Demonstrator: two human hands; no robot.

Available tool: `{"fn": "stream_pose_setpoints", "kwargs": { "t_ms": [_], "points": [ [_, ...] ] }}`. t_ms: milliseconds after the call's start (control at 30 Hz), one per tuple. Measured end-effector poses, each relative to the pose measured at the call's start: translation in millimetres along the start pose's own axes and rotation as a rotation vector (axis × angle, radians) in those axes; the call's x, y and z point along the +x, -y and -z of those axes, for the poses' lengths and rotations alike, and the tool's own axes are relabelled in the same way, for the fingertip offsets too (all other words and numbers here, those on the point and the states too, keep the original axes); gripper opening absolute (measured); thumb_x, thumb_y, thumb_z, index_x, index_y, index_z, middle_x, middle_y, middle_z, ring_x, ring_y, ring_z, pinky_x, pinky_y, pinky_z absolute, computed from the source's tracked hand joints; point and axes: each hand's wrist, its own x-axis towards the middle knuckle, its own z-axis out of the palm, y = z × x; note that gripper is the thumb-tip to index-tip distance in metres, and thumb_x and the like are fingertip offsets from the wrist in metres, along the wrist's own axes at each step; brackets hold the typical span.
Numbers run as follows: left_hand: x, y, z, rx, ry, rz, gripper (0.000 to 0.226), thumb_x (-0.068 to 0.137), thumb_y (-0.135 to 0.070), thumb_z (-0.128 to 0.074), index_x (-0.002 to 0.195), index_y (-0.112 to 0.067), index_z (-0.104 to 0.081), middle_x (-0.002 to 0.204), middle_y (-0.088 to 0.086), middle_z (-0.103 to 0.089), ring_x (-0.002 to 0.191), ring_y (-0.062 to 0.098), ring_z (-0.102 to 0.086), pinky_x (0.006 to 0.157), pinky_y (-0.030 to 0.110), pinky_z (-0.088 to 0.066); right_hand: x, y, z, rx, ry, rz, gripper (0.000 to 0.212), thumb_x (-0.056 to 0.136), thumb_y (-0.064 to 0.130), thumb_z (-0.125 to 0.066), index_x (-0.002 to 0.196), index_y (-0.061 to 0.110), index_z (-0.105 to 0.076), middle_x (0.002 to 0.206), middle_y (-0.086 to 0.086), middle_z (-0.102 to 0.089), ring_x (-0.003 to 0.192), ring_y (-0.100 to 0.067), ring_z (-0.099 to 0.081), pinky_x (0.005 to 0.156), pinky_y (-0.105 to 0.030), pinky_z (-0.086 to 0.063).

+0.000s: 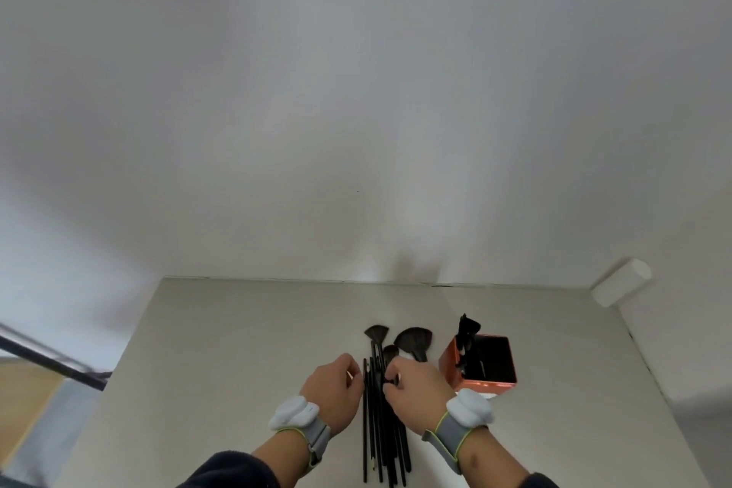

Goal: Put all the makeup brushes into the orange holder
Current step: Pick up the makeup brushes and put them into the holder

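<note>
Right hand (416, 388) pinches a brush from the pile (382, 420) on the worktop (237, 349), left hand (334, 384) curled beside it, grip unclear; next, lift toward the holder (481, 366) just right.

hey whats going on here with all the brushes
A person is sorting makeup brushes lying in a bundle on a pale table. Both hands are down at the pile: the right hand pinches one of the brushes, and the left hand is curled at the bundle's left edge. The orange holder stands just to the right with at least one brush already in it. Most brushes are not yet in.
</note>
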Motion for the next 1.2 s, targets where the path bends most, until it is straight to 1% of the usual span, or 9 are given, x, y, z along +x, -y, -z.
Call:
{"fn": "stream_pose_setpoints", "kwargs": {
  "t_ms": [133,233,333,433,533,700,867,1067,1200],
  "points": [
    [3,15,-4,0.068,0.171,0.049,0.007,0.086,-0.036,-0.05,0.085,-0.033,-0.056,0.081,-0.007,-0.068,0.077,0.015,-0.064,0.07,0.03,-0.052,6,-16,-19,-0.087,0.066,-0.148,0.026,0.087,0.033,-0.049,0.107,0.018,-0.056,0.105,-0.006,-0.064,0.096,-0.027,-0.061,0.075,-0.028,-0.046],
    [8,27,-13,0.148,0.333,0.069,0.019,0.085,-0.039,-0.053,0.097,-0.028,-0.063,0.103,-0.003,-0.068,0.094,0.017,-0.064,0.081,0.029,-0.051,13,-23,-29,-0.104,0.102,-0.231,0.014,0.086,0.029,-0.047,0.094,0.017,-0.048,0.106,-0.007,-0.063,0.095,-0.027,-0.061,0.068,-0.026,-0.041],
    [9,31,-16,0.178,0.408,0.088,0.024,0.085,-0.041,-0.054,0.1,-0.025,-0.064,0.11,-0.002,-0.067,0.099,0.018,-0.062,0.085,0.029,-0.05,18,-27,-33,-0.105,0.111,-0.284,0.009,0.087,0.026,-0.046,0.085,0.02,-0.039,0.108,-0.009,-0.063,0.096,-0.027,-0.062,0.068,-0.025,-0.039],
    [13,31,-16,0.161,0.419,0.087,0.024,0.086,-0.041,-0.054,0.1,-0.024,-0.065,0.109,-0.001,-0.068,0.1,0.019,-0.063,0.086,0.03,-0.051,21,-31,-38,-0.127,0.121,-0.315,0.017,0.086,0.023,-0.045,0.074,0.021,-0.034,0.109,-0.01,-0.063,0.097,-0.028,-0.062,0.067,-0.025,-0.038],
    [19,35,-18,0.128,0.421,0.097,0.022,0.086,-0.04,-0.055,0.097,-0.024,-0.065,0.106,-0.002,-0.07,0.097,0.018,-0.064,0.084,0.029,-0.051,24,-31,-46,-0.159,0.136,-0.303,0.009,0.086,0.024,-0.045,0.085,0.018,-0.038,0.109,-0.01,-0.064,0.098,-0.03,-0.063,0.066,-0.026,-0.037],
    [24,39,-29,0.119,0.429,0.076,0.02,0.082,-0.046,-0.059,0.089,-0.028,-0.062,0.099,-0.005,-0.068,0.091,0.016,-0.062,0.076,0.027,-0.048,32,-33,-54,-0.146,0.155,-0.316,0.011,0.084,0.027,-0.047,0.084,0.018,-0.041,0.103,-0.009,-0.064,0.092,-0.029,-0.064,0.064,-0.027,-0.038],
    [26,39,-34,0.111,0.343,0.062,0.021,0.077,-0.047,-0.059,0.086,-0.031,-0.047,0.087,-0.006,-0.066,0.078,0.015,-0.062,0.07,0.031,-0.05,36,-38,-55,-0.108,0.185,-0.344,0.024,0.077,0.038,-0.052,0.066,0.023,-0.038,0.069,0.005,-0.049,0.065,-0.021,-0.052,0.051,-0.025,-0.035],
    [30,44,-39,0.112,0.307,0.073,0.024,0.076,-0.039,-0.052,0.092,-0.031,-0.036,0.078,-0.011,-0.051,0.063,0.01,-0.047,0.053,0.026,-0.033,41,-40,-58,-0.098,0.171,-0.363,0.027,0.071,0.043,-0.056,0.063,0.024,-0.038,0.064,0.006,-0.046,0.052,-0.01,-0.042,0.042,-0.024,-0.026],
    [34,49,-34,0.166,0.254,0.085,0.016,0.08,-0.037,-0.051,0.089,-0.028,-0.041,0.086,-0.008,-0.05,0.073,0.013,-0.046,0.063,0.027,-0.035,42,-37,-57,-0.075,0.154,-0.364,0.029,0.072,0.043,-0.055,0.066,0.023,-0.034,0.067,0.006,-0.045,0.059,-0.015,-0.046,0.047,-0.026,-0.031]
  ]
}}
